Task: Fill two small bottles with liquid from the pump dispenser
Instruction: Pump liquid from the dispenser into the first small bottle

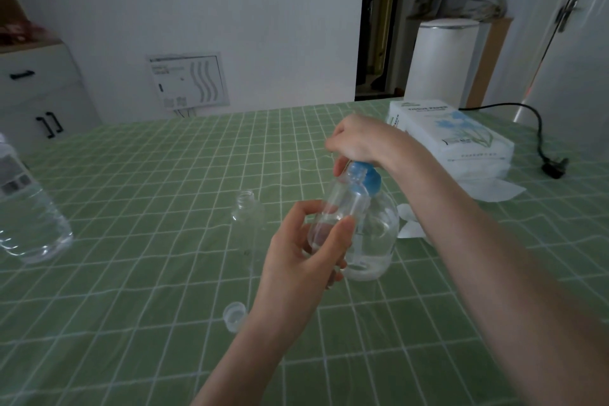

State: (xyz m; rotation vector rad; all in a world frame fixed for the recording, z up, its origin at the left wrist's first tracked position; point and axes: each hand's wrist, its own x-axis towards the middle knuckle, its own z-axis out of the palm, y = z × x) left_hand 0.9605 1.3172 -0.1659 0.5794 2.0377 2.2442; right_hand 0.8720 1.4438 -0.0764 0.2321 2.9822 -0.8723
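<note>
First small bottle (336, 211) mid-fill, level unreadable, gripped round its body by my left hand (303, 254) against the pump dispenser (379, 241), long axis tilted, mouth up and away at the spout, right hand (359, 142) curled over the pump head; second bottle (247, 212) stands open, apparently unfilled.
</note>
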